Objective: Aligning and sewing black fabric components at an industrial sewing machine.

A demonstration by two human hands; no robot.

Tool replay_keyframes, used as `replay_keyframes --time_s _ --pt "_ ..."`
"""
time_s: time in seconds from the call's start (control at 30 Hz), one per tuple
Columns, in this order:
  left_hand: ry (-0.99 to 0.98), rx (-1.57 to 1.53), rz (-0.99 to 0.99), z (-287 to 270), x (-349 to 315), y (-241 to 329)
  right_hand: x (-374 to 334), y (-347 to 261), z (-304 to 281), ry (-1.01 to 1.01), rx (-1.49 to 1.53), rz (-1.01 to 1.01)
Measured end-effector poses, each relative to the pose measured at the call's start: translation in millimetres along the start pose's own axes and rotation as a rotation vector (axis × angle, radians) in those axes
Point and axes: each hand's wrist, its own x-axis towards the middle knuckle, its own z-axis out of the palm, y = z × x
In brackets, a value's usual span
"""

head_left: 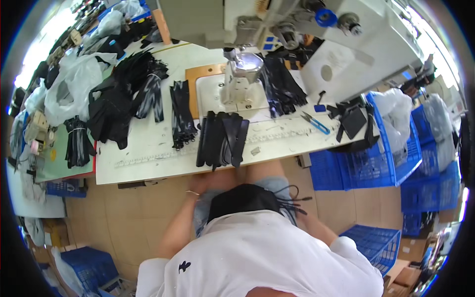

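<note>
My left hand (pixel 200 184) is below the table's front edge, over my lap, a thin bracelet on its wrist; the fingers are hidden. My right forearm (pixel 316 228) comes in toward my right hip, and its hand is lost behind my clothing and some black cords (pixel 297 198). Closest to my left hand, a pile of black fabric strips (pixel 222 141) hangs slightly over the table edge. Behind it stands a sewing machine (pixel 242 67), its lamp lit. Black zipper-like strips (pixel 182 114) lie left of the machine, and another bundle (pixel 282 86) lies right of it.
Blue-handled thread snips (pixel 316 123) lie on the white table (pixel 143 166), right of a printed ruler strip. Black bundles (pixel 118 94) and clear plastic bags (pixel 74 89) crowd the left. Blue crates (pixel 331 171) stand at the right, with another crate (pixel 89 267) on the floor at lower left.
</note>
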Motion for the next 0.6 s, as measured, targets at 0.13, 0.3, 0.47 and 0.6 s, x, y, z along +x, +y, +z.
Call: replay_keyframes --time_s 0.13,0.3,0.47,0.6 --pt "-0.443 0.537 -0.354 -25.1 -85.3 -52.1 -56.8 -87.9 -49.7 0.139 -0.607 -0.614" --pt "-0.354 0.089 -0.187 -9.3 -160.0 -91.1 -134.9 -243.9 27.3 0.501 -0.93 -1.054" --pt "-0.023 0.004 0.167 -63.2 -100.4 55.0 -91.3 -299.4 88.1 0.666 -1.235 -1.423" --pt "-0.477 0.097 0.414 -160.7 -112.4 130.8 -54.7 -301.9 96.3 0.871 -1.257 -1.378"
